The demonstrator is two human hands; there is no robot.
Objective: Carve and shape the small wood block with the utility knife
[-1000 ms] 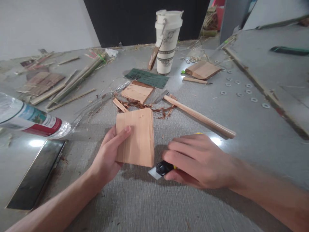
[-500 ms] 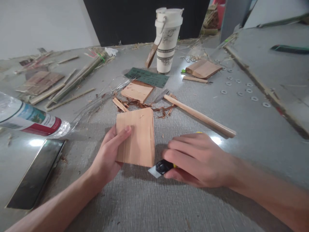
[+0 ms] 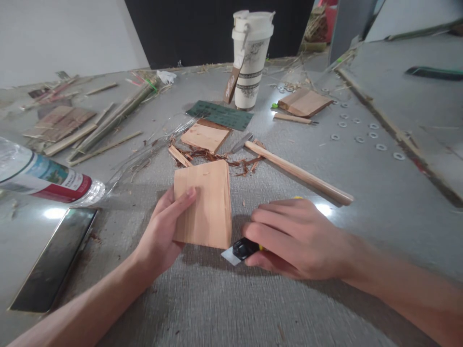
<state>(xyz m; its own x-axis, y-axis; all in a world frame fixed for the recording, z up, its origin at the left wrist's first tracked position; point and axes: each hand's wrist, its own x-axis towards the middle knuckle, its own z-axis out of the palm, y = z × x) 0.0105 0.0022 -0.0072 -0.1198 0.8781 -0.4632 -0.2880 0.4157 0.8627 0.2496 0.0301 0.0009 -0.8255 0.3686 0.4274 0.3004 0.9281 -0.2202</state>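
Note:
My left hand [image 3: 164,229] grips a squarish wooden block [image 3: 206,207] by its left side, thumb on the front face and the other fingers behind it. The block is tilted so its pale face shows, with a rough right edge. My right hand [image 3: 285,238] is closed round a utility knife [image 3: 246,248] with a black tip and a bit of yellow body; its blade is out, pointing left, just below the block's lower right corner. Beyond the block lie a second wooden piece [image 3: 204,137], bark scraps [image 3: 208,155] and a wooden-handled tool [image 3: 300,172] with a metal blade.
A white tumbler [image 3: 251,62] stands behind green sandpaper [image 3: 220,114]. To the left are a plastic bottle [image 3: 61,178], a phone [image 3: 54,260] and bamboo strips [image 3: 112,120]. Several metal washers [image 3: 373,136] and another wooden piece [image 3: 306,102] lie at right.
Both hands, the block and the knife stay almost in place. The small shaving on the block's face has shifted slightly, and the tumbler's brown strap has swung to the right.

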